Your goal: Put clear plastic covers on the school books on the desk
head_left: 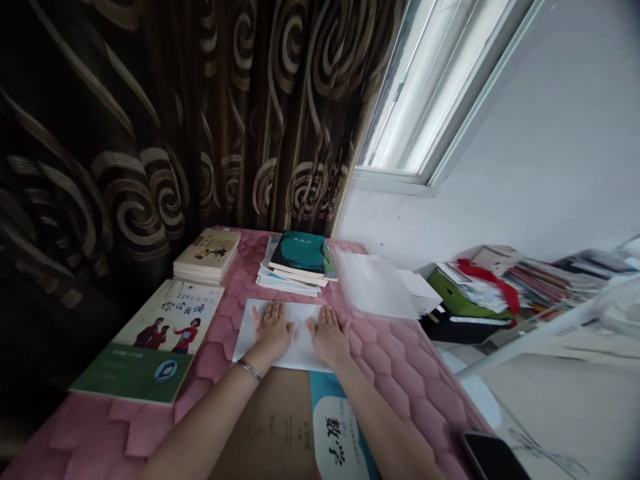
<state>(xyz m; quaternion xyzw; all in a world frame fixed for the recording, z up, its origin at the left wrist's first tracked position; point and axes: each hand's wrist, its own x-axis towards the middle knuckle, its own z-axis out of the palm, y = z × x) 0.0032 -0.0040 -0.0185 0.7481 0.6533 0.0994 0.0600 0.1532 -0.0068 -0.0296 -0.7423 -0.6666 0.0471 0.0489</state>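
A white sheet of paper (300, 333) lies flat in front of me on the pink padded tabletop (385, 360). My left hand (273, 332) rests palm down on its left part, fingers spread, a bracelet around the wrist. On the right part of the sheet, my right hand (330, 335) also lies flat with its fingers stretched out. Neither hand grips anything. Just below the sheet, under my forearms, is an open-spread book cover (273, 413), brown on the left and blue and white on the right.
A green-and-white book (155, 340) lies at the left, with a beige book stack (207, 257) behind it. A teal book (299, 252) tops a pile at the back. White papers (375, 283) lie right of it. A phone (493, 457) sits near the right edge; a curtain (240, 120) hangs behind.
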